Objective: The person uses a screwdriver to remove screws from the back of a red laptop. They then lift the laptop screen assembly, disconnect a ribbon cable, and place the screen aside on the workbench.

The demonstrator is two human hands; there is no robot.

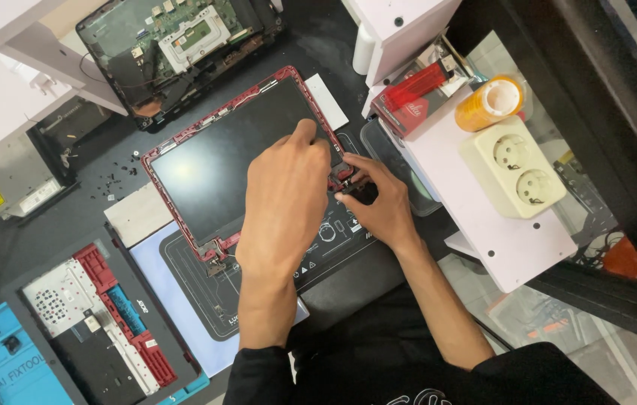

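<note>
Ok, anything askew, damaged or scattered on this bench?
Small dark bits, apparently screws, lie loose on the mat left of the red-framed laptop screen. The screen sits skewed to the bench edge. Both hands, left hand and right hand, meet at its lower right hinge corner. No visible crack.

I have only the one head-worn view, looking almost straight down from above the bench and fairly near. It faces a red-framed laptop screen at centre, with my left hand and right hand reaching up from the lower edge.
</note>
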